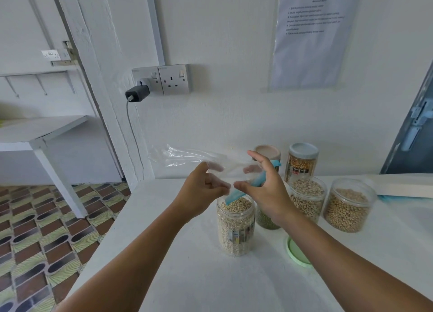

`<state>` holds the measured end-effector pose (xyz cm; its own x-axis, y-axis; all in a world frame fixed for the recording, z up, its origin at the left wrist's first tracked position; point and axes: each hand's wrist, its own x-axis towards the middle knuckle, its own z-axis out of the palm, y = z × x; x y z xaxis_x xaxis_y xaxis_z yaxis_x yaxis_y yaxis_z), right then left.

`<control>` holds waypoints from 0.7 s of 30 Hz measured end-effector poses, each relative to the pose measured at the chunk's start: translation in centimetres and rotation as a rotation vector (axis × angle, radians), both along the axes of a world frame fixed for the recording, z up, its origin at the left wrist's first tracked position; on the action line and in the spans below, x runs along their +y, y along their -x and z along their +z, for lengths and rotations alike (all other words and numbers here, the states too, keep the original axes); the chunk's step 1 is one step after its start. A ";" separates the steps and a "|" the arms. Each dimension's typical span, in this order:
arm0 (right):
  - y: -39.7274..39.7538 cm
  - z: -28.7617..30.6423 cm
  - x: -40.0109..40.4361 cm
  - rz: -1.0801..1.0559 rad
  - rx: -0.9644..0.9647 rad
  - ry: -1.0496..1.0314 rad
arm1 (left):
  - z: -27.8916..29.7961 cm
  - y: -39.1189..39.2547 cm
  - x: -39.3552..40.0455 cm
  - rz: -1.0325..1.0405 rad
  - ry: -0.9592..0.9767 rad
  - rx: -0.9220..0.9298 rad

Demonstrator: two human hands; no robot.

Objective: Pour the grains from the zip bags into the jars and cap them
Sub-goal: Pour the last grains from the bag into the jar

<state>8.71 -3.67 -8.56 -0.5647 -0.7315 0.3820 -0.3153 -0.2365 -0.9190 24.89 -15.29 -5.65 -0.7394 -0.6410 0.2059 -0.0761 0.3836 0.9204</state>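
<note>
Two hands are tipping the clear, blue-zipped plastic bag [194, 158], apparently empty, mouth-down over the near open jar of pale grains [235, 227] on the white counter [187, 276]; left hand [201, 189] and right hand [262, 189] fingers are pinching it, likely shaking out leftovers.

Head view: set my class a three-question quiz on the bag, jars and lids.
1. True or false: the zip bag held over the front jar looks empty.
2. Which hand's fingers are curled on the bag: left hand or right hand?
3. The green lid lies: A on the front jar, B on the table, C on the floor.

Key: 1 true; 2 both, at its blue zip end; 3 B.
</note>
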 end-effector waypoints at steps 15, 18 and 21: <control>-0.3 0.3 -0.2 -0.005 0.038 -0.009 | -0.1 0.1 -0.1 0.060 -0.001 0.041; -0.2 0.5 -0.1 -0.026 0.041 0.000 | 0.0 0.2 -0.2 0.041 -0.006 0.038; -0.4 1.0 0.1 -0.018 0.034 -0.007 | 0.3 -0.1 -0.2 0.014 -0.043 0.015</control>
<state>9.06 -3.59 -7.60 -0.5649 -0.7240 0.3959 -0.3507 -0.2236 -0.9094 25.02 -15.46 -5.40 -0.7275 -0.6596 0.1891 -0.0670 0.3427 0.9371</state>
